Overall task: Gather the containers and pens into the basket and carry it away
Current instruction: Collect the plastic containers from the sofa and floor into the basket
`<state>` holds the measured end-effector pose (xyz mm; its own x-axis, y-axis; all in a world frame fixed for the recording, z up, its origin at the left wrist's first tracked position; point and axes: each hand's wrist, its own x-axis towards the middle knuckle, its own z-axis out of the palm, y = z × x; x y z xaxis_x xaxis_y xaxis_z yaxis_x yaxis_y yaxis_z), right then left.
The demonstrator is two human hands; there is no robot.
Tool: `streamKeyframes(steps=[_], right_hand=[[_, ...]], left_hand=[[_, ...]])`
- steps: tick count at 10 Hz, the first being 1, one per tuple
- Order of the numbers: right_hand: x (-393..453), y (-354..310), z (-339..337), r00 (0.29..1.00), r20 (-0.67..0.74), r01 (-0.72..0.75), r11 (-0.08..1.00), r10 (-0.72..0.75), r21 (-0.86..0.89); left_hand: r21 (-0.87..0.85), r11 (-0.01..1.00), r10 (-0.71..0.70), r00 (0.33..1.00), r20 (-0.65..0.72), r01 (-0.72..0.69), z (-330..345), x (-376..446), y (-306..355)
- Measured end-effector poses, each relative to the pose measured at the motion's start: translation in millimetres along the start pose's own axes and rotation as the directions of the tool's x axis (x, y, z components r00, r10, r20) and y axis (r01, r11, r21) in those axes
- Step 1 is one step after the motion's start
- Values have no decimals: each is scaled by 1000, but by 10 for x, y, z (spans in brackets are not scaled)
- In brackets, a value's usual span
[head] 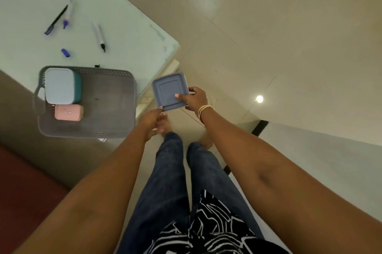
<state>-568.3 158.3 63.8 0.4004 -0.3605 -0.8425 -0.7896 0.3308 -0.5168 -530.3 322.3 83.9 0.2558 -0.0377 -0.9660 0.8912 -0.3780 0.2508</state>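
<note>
Here, a square blue-lidded plastic container (169,91) was held level in the air, just off the corner of the pale glass-topped table (128,32) and above the floor. The right hand (195,98) gripped its right edge, thumb pressed on the lid and fingers curled under, while the left hand (151,119) pinched the near left corner with its fingertips. Two hands on one small box looked like a steadying hold, probably to swing it across without tipping.

The grey perforated plastic basket (115,117) sat at the table's near edge, just left of the held container, so the carry would be short. Inside, against its left wall, lay a white-lidded teal container (61,85) and, touching it on the near side, a small pink box (69,112); the right half of the basket floor showed bare, presumably where the blue one would go.

Several pens remained loose on the tabletop beyond the basket: a black pen (56,19), a white marker (67,15), a grey marker (99,35), and a blue cap (65,52). So gathering seemed about half done.
</note>
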Motion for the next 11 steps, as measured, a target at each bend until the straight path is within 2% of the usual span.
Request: streamKeyframes(steps=[1,2,3,5,7,8,9,10,11], right_hand=[[-87,-401,533,998,33,63,997,-62,-35],[-115,-629,895,992,56,121,986,-115,-118],[-109,-815,1426,980,123,190,929,-159,-316],[-121,-768,2343,956,266,269,743,-127,-613],[-46,-672,2847,971,194,238,630,-140,-739],[35,-730,2934,974,162,226,616,-159,-754],[189,-764,2994,988,102,150,611,-112,-778],[221,-767,3030,999,45,38,636,-5,-771],[318,-639,3011,968,138,-80,775,212,-626]], left_hand=[[-194,981,4,1000,29,2,-507,-67,232],[-292,956,18,1000,18,-12,-828,-81,330],[-370,928,8,998,-57,-29,-1254,-44,312],[-565,825,-78,985,-155,-24,-1851,109,124],[-673,737,-197,972,-125,62,-2045,364,121],[-710,700,-219,969,-110,77,-2033,486,160],[-726,687,-213,963,-164,29,-2034,639,238],[-716,697,-190,956,-223,-28,-2086,707,285],[-738,669,-165,950,-264,-89,-2174,778,361]])
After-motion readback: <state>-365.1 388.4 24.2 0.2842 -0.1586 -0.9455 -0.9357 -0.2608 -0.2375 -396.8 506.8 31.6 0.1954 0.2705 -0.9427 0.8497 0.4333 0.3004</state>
